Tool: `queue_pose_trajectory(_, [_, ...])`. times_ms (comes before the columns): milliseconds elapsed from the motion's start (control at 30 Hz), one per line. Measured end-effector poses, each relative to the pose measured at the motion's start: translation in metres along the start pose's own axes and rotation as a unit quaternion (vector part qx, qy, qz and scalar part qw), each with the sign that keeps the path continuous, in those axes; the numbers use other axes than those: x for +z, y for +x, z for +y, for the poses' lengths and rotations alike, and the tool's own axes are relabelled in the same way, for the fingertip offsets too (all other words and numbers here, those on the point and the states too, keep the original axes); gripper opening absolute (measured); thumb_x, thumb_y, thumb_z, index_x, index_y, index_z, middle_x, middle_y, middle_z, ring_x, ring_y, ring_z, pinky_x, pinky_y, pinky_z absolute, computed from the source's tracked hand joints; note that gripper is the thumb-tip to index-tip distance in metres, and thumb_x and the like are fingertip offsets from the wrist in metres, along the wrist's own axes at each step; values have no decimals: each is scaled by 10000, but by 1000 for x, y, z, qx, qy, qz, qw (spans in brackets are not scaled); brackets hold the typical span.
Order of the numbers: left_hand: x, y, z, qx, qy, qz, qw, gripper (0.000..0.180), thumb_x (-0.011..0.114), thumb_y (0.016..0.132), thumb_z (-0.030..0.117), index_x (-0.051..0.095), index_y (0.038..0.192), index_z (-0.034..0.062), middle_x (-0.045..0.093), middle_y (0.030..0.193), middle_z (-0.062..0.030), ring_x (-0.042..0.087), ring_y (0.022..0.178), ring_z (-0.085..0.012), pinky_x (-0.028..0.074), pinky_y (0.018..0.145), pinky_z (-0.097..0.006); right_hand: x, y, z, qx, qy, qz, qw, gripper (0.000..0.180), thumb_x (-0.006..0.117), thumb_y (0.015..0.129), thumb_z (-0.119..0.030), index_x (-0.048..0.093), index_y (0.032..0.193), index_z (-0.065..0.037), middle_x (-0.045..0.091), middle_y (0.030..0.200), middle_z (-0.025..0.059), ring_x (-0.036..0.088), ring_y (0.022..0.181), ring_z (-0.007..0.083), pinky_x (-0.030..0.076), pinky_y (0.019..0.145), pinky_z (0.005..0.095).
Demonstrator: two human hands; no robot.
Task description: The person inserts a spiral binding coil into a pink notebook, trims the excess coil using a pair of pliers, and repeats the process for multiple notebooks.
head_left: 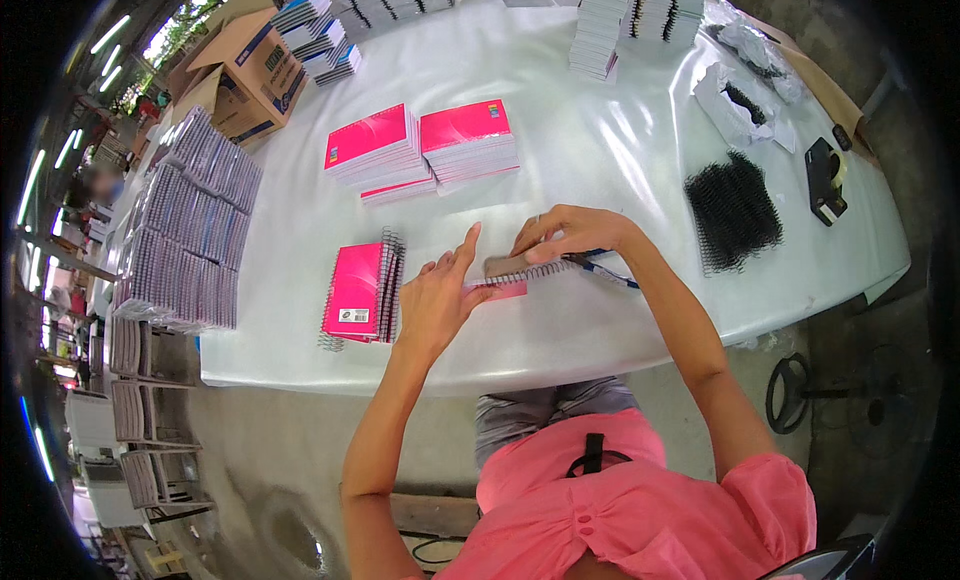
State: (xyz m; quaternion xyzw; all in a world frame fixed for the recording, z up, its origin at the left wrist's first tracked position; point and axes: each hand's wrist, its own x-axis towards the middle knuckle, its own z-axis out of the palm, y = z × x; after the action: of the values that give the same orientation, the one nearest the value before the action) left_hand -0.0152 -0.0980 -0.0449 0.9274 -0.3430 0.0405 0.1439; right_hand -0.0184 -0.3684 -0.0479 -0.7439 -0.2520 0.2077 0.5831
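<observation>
She is bent over the white worktop (600, 130), both hands on a pink notebook (500, 288) lying near the front edge. Her left hand (440, 300) presses flat on the cover, fingers spread and straight, gripping nothing. Her right hand (570, 235) curls down over the notebook's spiral wire binding (530, 272), fingertips pinched onto the coil; just beside that hand lies a blue-handled tool (605, 270) — whether she holds it I cannot tell.

To the left, close by, sits a small stack of finished pink spiral notebooks (362, 292). Further back stand two piles of pink-covered pads (420, 145). On the right, well apart, rests a heap of black wire coils (733, 212), and beyond it a black tape dispenser (825, 180). Along the left edge runs a long row of stacked notebooks (185, 220) — greyish from here.
</observation>
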Motion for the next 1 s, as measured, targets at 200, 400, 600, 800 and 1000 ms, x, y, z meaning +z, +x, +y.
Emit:
queue_pose_trajectory(200, [-1,-4,-6,-43,-32,2,999,926,787,705,416,323,1493,266,652,1181,-112,679,873,-312,537,696,-409,-3,6,10,-46,56,7,997,457,652,868,-412,691,1147,-53,681,1096,90,581,1045,205,415,955,368])
queue_pose_trajectory(400, [14,-6,-15,-50,-261,97,959,1019,852,664,164,286,1510,226,547,1344,-191,657,1064,-289,556,815,-364,-4,12,16,-69,127,9,989,514,657,856,-487,698,1148,-66,681,1116,93,586,1069,210,407,990,362])
queue_pose_trajectory(600, [46,-15,-19,-127,-469,165,858,1005,828,681,24,287,1513,183,557,1351,-169,660,1058,-208,552,806,-316,-1,14,13,-59,155,29,986,601,671,838,-524,680,1156,-14,668,1138,91,578,1049,204,412,937,347])
queue_pose_trajectory(800, [59,-19,-17,-127,-464,188,856,957,809,709,17,302,1508,156,588,1316,-166,658,989,-127,524,854,-282,1,11,10,-40,159,53,985,562,671,845,-515,712,1086,-9,685,1081,87,595,1024,185,424,951,343])
queue_pose_trajectory(1000, [62,-18,-15,-130,-510,177,831,923,783,723,-15,315,1503,139,573,1341,-158,633,1019,-129,523,858,-279,-4,12,18,-34,107,39,993,510,664,868,-468,710,1094,-13,688,1072,73,590,1014,181,427,936,342])
